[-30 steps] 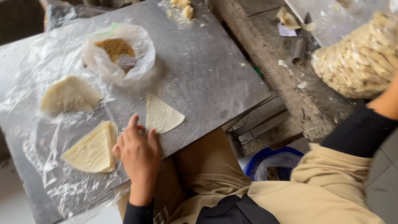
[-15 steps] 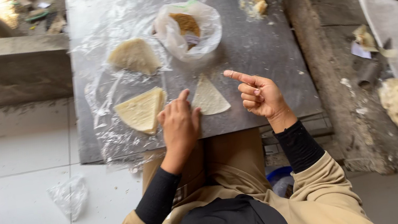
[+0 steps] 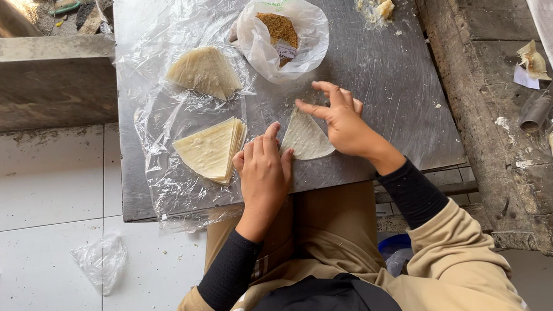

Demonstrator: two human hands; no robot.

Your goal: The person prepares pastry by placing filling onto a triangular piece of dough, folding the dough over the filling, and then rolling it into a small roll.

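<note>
Two hands on one pale triangular pastry sheet (image 3: 305,138) | my left hand (image 3: 263,174) flat, fingers together, pinning its near-left corner | right hand (image 3: 344,120) spread along its right edge | step: flattening | next, I judge: filling from clear plastic bag of brown crumb (image 3: 281,32) beyond fingertips.
</note>
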